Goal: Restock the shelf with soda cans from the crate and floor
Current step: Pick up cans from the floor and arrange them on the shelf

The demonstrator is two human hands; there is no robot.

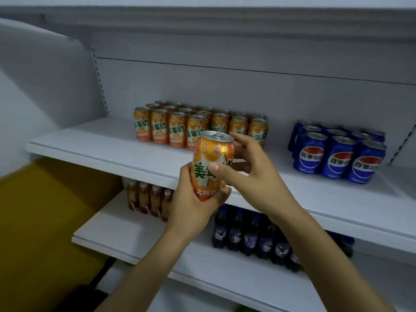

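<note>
An orange soda can (210, 156) stands upright in the air in front of the white upper shelf (94, 140). My left hand (191, 203) grips its lower part from below. My right hand (245, 163) holds its right side, thumb across the label and fingers curled behind. Behind it on the shelf stand several orange cans (177, 129) in rows. Several blue cola cans (337, 152) stand in a block at the shelf's right.
A lower white shelf (135, 239) carries brown tea bottles (146, 199) at the left and dark cola bottles (252, 235) at the right. A yellow panel (45, 221) stands at the left. The shelf's left part is bare.
</note>
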